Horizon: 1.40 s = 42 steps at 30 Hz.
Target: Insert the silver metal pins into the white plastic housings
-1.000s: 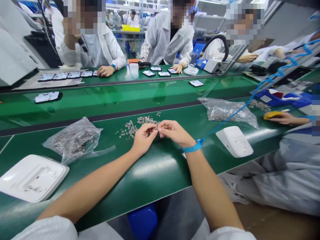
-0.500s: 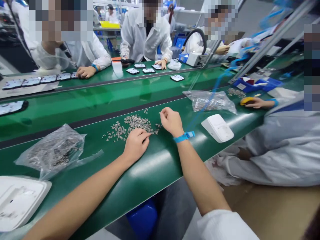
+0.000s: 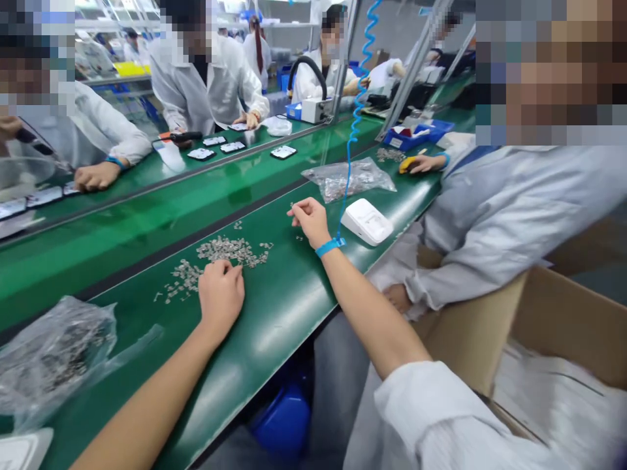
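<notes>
Small metal parts (image 3: 225, 249), silvery, angular, loose heap at centre-left of frame; left hand (image 3: 221, 292) curled at heap's lower edge, grip hidden, can't tell if it holds any; right hand (image 3: 311, 220) near frame centre, thumb and fingertips pinched on a tiny metal piece (image 3: 292, 205); hands well apart, whereas one second ago they met over the heap; view has swung right, cardboard box (image 3: 509, 320) now plain at lower right; crinkled clear bags at lower left (image 3: 59, 349) and upper centre-right (image 3: 350, 179); smooth white wedge-shaped device (image 3: 368, 222) beside right wrist; glossy green table (image 3: 274, 326); white-coated co-workers (image 3: 208, 85) across top.
</notes>
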Available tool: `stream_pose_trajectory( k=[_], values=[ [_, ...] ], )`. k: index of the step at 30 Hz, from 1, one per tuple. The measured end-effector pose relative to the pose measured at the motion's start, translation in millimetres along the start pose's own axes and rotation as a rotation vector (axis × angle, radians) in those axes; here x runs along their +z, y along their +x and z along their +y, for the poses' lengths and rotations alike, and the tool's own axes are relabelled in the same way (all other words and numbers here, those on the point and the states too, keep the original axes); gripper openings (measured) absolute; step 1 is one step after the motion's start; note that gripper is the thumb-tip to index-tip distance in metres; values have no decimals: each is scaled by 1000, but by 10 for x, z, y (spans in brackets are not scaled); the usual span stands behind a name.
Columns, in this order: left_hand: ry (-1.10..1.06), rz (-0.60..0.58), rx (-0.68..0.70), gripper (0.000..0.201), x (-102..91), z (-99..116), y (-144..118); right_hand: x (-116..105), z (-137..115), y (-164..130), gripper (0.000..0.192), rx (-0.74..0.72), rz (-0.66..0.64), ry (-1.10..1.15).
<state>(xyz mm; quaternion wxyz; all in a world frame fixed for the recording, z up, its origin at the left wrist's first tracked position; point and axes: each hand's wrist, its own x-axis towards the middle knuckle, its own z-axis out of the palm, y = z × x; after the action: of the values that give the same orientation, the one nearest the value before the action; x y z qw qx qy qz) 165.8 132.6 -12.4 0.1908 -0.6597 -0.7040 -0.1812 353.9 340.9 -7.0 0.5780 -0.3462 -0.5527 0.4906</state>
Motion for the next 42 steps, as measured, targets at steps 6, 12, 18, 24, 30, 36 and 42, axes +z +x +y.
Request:
stream_pose_trajectory(
  k=[6,12,18,24,30,36,42],
  values=[
    [15,3,-114,28,-4,-19,-31,-204,-164,-137,30,25,-63,85],
    [-94,282,79,26,-65,317,278,-879,-554,-312,27,20,-57,98],
    [-215,-90,767,29,163,1779,1160,-1567,-811,-461,20,-45,213,-183],
    [-242,-188,887,38,521,2525,1496,-1969,-867,-603,22,-88,378,-390],
    [-144,-207,807,43,272,2217,993,-1975,-938,-681,23,-19,156,-367],
    [-57,-182,714,55,-103,1859,188,-1731,-953,-854,17,-224,-58,-664],
    [-37,-152,616,56,-171,1817,-112,-1431,-970,-1056,20,-184,-330,-705]
  ],
)
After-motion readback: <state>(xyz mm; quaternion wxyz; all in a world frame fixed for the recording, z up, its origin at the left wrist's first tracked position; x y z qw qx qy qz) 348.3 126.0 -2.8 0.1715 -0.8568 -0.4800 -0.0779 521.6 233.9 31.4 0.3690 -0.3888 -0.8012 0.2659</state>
